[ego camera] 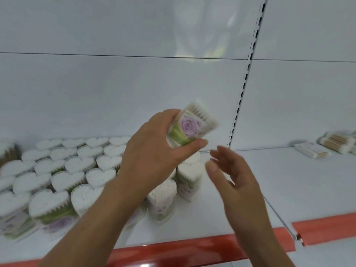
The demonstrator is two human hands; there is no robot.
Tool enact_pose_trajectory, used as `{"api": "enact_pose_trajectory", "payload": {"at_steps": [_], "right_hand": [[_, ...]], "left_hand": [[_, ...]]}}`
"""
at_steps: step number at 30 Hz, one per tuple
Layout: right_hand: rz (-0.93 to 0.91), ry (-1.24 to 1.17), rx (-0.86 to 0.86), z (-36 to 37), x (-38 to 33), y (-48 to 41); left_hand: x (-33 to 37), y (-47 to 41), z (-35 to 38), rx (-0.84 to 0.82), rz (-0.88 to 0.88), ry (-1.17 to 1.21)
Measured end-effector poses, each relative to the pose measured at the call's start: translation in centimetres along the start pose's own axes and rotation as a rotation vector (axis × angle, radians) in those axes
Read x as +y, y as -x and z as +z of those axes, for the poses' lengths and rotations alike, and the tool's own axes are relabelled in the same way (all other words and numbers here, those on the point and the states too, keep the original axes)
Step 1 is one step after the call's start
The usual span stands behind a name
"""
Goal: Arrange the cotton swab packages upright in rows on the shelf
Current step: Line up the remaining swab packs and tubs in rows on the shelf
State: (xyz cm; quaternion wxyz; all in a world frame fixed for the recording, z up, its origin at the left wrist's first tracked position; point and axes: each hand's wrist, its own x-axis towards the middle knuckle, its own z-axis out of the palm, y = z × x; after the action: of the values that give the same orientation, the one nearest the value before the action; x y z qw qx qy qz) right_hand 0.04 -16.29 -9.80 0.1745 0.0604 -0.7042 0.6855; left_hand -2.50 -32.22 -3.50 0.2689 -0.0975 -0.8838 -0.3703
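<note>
A heart-shaped cotton swab package [189,128], tilted toward 1 o'clock, is clamped in the left hand [154,151] fingers above the shelf [240,199]. The right hand [233,174] hovers at 5 o'clock, fingers spread, empty. Upright packages [77,170] stand in rows at 8 o'clock.

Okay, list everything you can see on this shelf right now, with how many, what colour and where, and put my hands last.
Held package: one, purple rose and green label, tilted, raised above the shelf.
Upright heart-shaped packages: too many to count exactly, white swab tops, in rows on the left half of the shelf.
Flat packages: at least two, white with tan sticks, lying at far right.
Shelf: one, white, bare in the right-centre part.
Shelf edge strip: red, along the front.
Slotted upright: one, white, on the back panel.
Left hand: grips the held package.
Right hand: open, blurred, just below the package, holding nothing.
</note>
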Motion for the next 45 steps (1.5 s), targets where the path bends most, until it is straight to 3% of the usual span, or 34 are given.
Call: {"api": "enact_pose_trajectory", "payload": {"at_steps": [2,8,13,16,19,21,25,39,45], "right_hand": [[0.011,-0.153,-0.042,0.1,-2.3,-0.1],[0.084,-0.306,0.000,0.3,-4.0,-0.7],[0.025,-0.362,0.120,-1.9,-3.3,-0.3],[-0.032,-0.190,0.183,-4.4,-2.4,0.3],[0.026,0.097,0.034,-4.7,-0.4,1.8],[0.060,0.286,-0.060,-3.8,1.1,2.8],[0.054,0.451,-0.169,-1.8,2.3,3.6],[0.020,0.434,-0.179,-0.2,3.7,3.0],[-0.126,0.303,-0.019,-0.8,1.2,2.7]], "left_hand": [[0.2,0.2,0.4,-0.017,0.063,-0.122],[0.8,0.7,1.5,0.024,0.244,-0.248],[0.4,0.9,1.3,-0.183,0.247,-0.156],[-0.7,0.4,0.0,-0.055,0.143,0.077],[-1.0,-0.2,-0.6,0.140,-0.037,0.383],[-0.9,-0.5,-0.8,0.171,-0.137,0.572],[-0.8,-0.3,-0.6,0.129,-0.182,0.638],[-1.5,-0.1,0.2,-0.001,-0.251,0.698],[0.0,0.0,1.8,-0.080,-0.218,0.677]]}}
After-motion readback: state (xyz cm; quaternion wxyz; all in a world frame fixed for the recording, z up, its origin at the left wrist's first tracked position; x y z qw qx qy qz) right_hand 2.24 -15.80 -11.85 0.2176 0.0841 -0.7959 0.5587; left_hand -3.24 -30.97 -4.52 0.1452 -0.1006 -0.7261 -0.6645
